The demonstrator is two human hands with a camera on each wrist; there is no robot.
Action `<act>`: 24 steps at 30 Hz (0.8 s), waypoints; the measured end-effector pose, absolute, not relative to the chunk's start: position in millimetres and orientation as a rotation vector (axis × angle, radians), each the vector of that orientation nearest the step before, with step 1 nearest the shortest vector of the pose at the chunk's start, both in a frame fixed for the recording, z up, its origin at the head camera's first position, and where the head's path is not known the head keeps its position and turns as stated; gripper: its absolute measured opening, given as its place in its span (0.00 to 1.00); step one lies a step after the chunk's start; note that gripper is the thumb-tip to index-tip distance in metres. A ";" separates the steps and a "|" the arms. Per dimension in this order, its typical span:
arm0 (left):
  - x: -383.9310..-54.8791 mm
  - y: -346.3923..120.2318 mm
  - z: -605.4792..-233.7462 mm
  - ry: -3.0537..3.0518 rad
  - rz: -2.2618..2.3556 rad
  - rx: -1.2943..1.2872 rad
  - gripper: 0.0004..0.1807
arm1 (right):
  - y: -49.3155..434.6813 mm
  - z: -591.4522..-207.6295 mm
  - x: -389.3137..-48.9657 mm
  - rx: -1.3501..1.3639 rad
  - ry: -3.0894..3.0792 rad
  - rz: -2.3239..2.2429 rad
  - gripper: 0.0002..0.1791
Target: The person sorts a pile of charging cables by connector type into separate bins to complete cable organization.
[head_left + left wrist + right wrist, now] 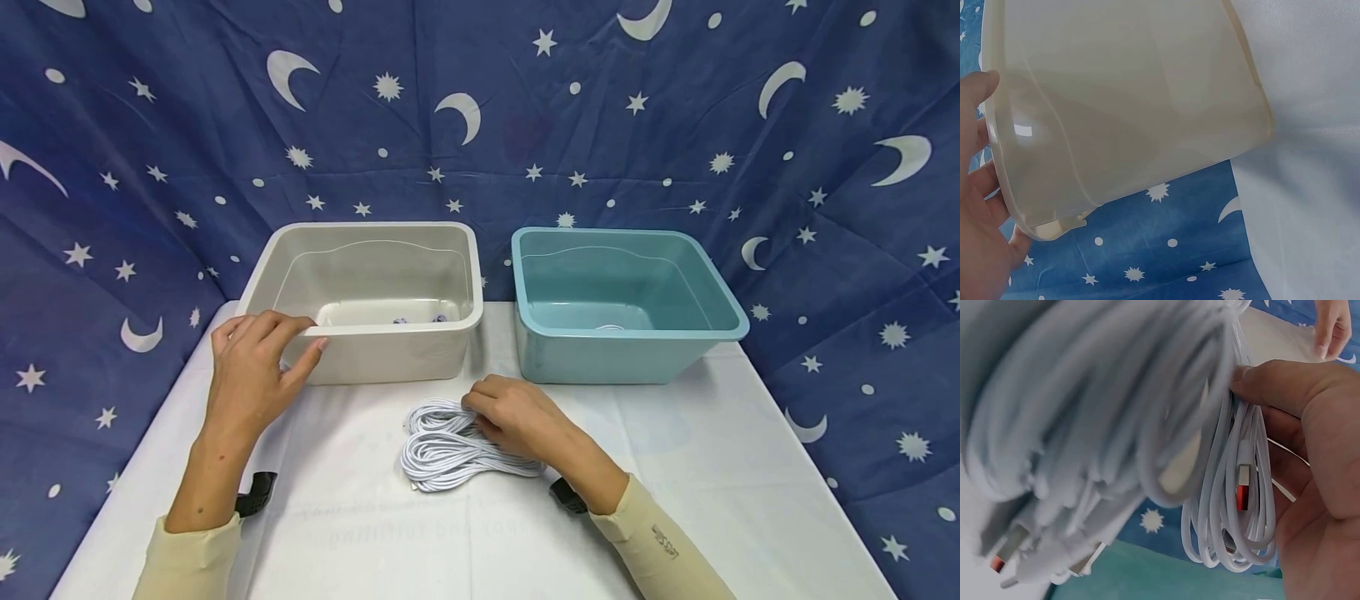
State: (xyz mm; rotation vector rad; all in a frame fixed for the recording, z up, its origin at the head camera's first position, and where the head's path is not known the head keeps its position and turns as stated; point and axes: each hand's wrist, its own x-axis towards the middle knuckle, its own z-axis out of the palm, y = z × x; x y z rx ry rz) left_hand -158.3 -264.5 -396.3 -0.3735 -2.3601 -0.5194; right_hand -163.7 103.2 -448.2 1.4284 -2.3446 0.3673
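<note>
My left hand (255, 367) grips the near left rim of a light grey plastic bin (382, 354). Its thumb lies outside and the fingers reach over the edge, as the left wrist view also shows at the bin's rim (999, 147). My right hand (517, 417) pinches a coiled white USB cable (1229, 481) between thumb and fingers. Beside that coil lie more bundled white cables (442, 458) on the table, large and blurred in the right wrist view. Metal plugs with red inserts show among the loops.
To the right stands a teal bin (600, 358), with a bit of white cable (610, 327) visible inside. Small purplish items (439, 318) lie in the grey bin. A white cloth (360, 533) covers the table, and a blue moon-and-star curtain (495, 75) hangs behind.
</note>
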 end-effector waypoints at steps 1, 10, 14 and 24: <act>-158.3 -264.6 -396.3 -2.361 -0.519 -0.373 0.16 | 103.8 -446.4 -163.2 1.429 -2.337 0.370 0.09; -158.8 -264.4 -396.0 -2.354 -0.520 -0.382 0.16 | 111.9 -426.5 -160.3 1.384 -2.281 0.382 0.13; -159.0 -264.3 -396.1 -2.351 -0.521 -0.384 0.15 | 115.1 -416.0 -157.7 1.385 -2.268 0.384 0.14; -158.9 -264.2 -396.8 -2.355 -0.523 -0.384 0.16 | 129.4 -384.2 -151.0 1.345 -2.164 0.417 0.15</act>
